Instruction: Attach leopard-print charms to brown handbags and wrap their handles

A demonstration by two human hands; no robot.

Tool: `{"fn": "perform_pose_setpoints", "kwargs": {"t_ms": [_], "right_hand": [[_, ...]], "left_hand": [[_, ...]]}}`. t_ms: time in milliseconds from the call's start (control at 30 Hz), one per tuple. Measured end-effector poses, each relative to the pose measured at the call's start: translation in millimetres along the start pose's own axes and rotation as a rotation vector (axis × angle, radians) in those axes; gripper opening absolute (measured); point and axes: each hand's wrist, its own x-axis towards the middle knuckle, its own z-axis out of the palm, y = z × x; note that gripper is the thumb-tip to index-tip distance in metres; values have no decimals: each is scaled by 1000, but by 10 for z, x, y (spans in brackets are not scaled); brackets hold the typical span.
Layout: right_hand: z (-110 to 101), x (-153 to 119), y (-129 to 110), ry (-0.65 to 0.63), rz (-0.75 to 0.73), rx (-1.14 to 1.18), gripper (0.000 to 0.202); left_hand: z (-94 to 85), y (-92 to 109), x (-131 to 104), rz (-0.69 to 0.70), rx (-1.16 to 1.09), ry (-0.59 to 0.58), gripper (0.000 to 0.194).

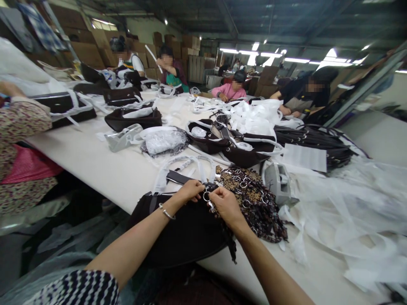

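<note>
A dark handbag [178,233] lies at the table's near edge, below my two hands. Its dark strap [178,177] reaches up behind my left hand, partly wrapped in white material. Between my hands is a silver key ring [206,196], right by the strap's end. My left hand [191,191] pinches the ring's upper left side with closed fingertips. On the other side, my right hand [227,205] is closed on the ring, and a dark tassel hangs below it. Beside my right hand lies a heap of leopard-print and dark charms [251,192] with silver rings.
White tape dispensers stand right of the heap [278,182] and farther left [124,137]. More dark bags [248,152] lie beyond, near a plastic-wrapped bundle [165,140]. White wrapping sheets [349,212] spread to the right. Several co-workers sit around the table [85,156]; one's patterned sleeve [25,127] is at left.
</note>
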Motion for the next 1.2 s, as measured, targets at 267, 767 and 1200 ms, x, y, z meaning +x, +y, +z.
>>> {"fn": "perform_pose_setpoints", "kwargs": {"t_ms": [267, 767, 1200], "right_hand": [[-42, 235, 145, 64, -46, -82, 16], [-3, 312, 197, 123, -105, -202, 11], [59, 294, 151, 134, -197, -207, 14]], "left_hand": [[9, -117, 84, 16, -318, -12, 39], [98, -281, -163, 345, -455, 27, 31], [72, -275, -204, 422, -372, 30, 24]]}}
